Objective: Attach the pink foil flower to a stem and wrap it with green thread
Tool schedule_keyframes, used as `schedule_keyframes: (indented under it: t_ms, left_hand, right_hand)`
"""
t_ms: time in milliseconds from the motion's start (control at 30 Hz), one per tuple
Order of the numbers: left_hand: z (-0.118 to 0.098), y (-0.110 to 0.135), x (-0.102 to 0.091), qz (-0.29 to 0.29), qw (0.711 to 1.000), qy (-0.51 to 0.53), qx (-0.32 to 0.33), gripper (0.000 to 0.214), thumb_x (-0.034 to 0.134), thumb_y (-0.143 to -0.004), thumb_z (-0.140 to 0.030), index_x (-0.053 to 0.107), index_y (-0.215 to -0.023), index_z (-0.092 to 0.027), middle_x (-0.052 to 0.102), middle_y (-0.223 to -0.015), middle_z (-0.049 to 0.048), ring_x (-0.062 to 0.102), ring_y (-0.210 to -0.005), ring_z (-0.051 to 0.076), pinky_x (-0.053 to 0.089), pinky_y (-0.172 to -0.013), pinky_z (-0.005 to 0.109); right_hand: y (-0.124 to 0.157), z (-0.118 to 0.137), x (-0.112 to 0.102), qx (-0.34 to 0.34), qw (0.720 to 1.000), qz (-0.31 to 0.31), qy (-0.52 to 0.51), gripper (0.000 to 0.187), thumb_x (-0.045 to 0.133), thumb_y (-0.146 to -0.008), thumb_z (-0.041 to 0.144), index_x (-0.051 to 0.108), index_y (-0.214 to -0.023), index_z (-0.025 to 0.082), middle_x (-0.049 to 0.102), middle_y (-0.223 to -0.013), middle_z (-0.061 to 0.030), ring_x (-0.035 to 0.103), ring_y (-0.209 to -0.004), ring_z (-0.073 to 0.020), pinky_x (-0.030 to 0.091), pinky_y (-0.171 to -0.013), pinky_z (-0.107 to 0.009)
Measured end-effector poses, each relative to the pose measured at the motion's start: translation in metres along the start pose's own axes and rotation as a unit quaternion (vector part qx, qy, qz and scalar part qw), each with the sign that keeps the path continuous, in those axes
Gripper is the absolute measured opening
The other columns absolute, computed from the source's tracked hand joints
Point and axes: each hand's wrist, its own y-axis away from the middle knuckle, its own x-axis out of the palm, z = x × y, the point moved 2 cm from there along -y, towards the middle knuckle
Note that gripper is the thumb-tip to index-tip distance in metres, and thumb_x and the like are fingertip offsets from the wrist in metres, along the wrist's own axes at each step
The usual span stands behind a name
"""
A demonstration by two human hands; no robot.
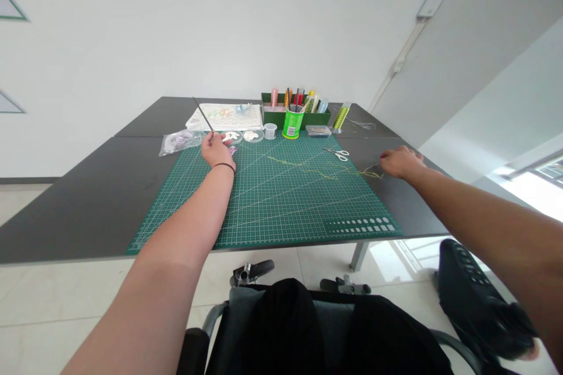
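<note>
My left hand [217,149] is closed around the lower end of a thin stick [203,113], which slants up and away toward 11 o'clock. The hand sits at the far left corner of the green cutting mat [272,205]. My right hand [398,162] rests on the dark worktop [88,199] just off the mat's right edge, fingers curled over the end of a yellow thread [323,171] – I cannot tell whether it is actually pinched. The thread lies slack across the mat, its length running roughly from 10 o'clock to 4 o'clock, with the near end at my right hand and the far end trailing toward the left one. From the stick it lies at 3 o'clock – the right hand is much the nearer.

Scissors [338,154] lie just beyond the thread. At 12 o'clock a green cup [292,123] holds pens, and the green tray [308,117] behind it holds upright tubes. Two small clear dishes [251,136] beside my left hand hold pale pieces.
</note>
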Motion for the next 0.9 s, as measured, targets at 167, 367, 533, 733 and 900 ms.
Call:
schedule_keyframes:
  t_ms: [167,367,533,733,900]
  left_hand:
    - [0.000,0.001,0.000,0.001,1.000,0.003,-0.002,0.027,0.056,-0.097,-0.015,0.064,-0.122,-0.014,0.069,-0.080,-0.0005,0.061,-0.052,0.005,0.045,-0.050,0.014]
    - [-0.001,0.002,-0.001,0.005,1.000,-0.004,-0.004,0.028,0.056,-0.097,-0.016,0.065,-0.123,-0.015,0.069,-0.083,0.0013,0.062,-0.054,0.006,0.045,-0.050,0.014]
    - [0.001,0.000,-0.001,0.007,1.000,-0.007,0.007,0.025,0.057,-0.097,-0.016,0.066,-0.120,-0.013,0.069,-0.084,0.0021,0.063,-0.055,0.006,0.046,-0.051,0.015]
    - [0.002,0.000,0.000,0.010,1.000,-0.014,0.010,0.024,0.055,-0.098,-0.017,0.065,-0.120,-0.014,0.070,-0.083,0.0018,0.062,-0.054,0.006,0.043,-0.048,0.014]
    - [0.005,0.000,-0.001,0.012,1.000,-0.026,0.004,0.024,0.055,-0.099,-0.018,0.065,-0.121,-0.017,0.070,-0.084,0.0018,0.062,-0.054,0.006,0.042,-0.047,0.014]
  right_hand:
    - [-0.011,0.040,-0.006,-0.055,0.997,-0.026,-0.048,0.045,0.047,-0.094,0.033,0.071,-0.130,0.023,0.056,-0.144,-0.0173,0.050,-0.133,-0.0377,0.040,-0.109,-0.057]
    - [-0.008,0.115,-0.014,-0.318,0.937,0.001,-0.144,0.029,0.060,-0.092,0.038,0.079,-0.110,0.026,0.066,-0.128,-0.0125,0.059,-0.120,-0.0339,0.045,-0.102,-0.053]
    - [0.001,0.156,-0.009,-0.322,0.938,0.052,-0.119,0.029,0.061,-0.093,0.039,0.079,-0.113,0.026,0.070,-0.125,-0.0104,0.061,-0.119,-0.0318,0.047,-0.101,-0.048]
    - [0.009,0.172,-0.013,-0.317,0.944,0.090,-0.037,0.028,0.055,-0.097,0.035,0.077,-0.109,0.022,0.071,-0.121,-0.0111,0.061,-0.119,-0.0315,0.046,-0.099,-0.043]
    - [0.012,0.177,-0.010,-0.308,0.945,0.109,-0.013,0.029,0.049,-0.097,0.028,0.074,-0.105,0.016,0.069,-0.117,-0.0186,0.062,-0.111,-0.0343,0.046,-0.092,-0.042]
